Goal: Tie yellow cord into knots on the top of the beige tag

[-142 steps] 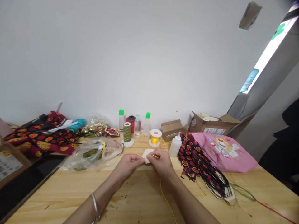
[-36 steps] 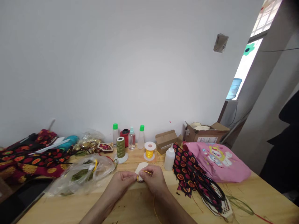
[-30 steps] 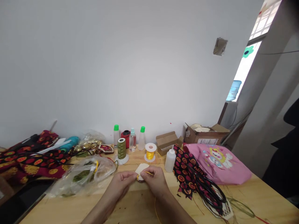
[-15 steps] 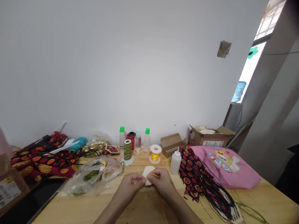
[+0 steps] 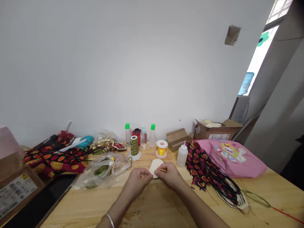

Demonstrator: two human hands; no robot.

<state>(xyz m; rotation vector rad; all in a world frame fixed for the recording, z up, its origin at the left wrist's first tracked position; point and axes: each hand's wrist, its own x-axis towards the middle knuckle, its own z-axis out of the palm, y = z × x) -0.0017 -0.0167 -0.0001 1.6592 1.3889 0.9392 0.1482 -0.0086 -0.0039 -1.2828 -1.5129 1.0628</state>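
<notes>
Both my hands are at the middle of the table, over the near edge of a small pale, flat wooden-looking piece [image 5: 156,164] with a rounded outline. My left hand [image 5: 139,182] is closed in a pinch, and a bit of yellow cord shows between its fingers. Facing it, my right hand [image 5: 170,176] pinches the yellow cord [image 5: 162,170], which stands out past the fingertips. The fingertips nearly meet and touch the piece, hiding how the cord lies at its edge. A loose yellow strand [image 5: 176,207] trails on the table under my right forearm.
Behind the hands stand a yellow cord spool [image 5: 161,148], a green thread cone [image 5: 134,146] and a white squeeze bottle [image 5: 182,155]. To the left lie a clear plastic bag [image 5: 102,171] and patterned cloth [image 5: 57,156]. Right are black cable [image 5: 223,183] and a pink bag [image 5: 237,161].
The camera view has shifted, so the table sits higher and further right in the picture. Both hands keep their pinch at the pale piece with little movement.
</notes>
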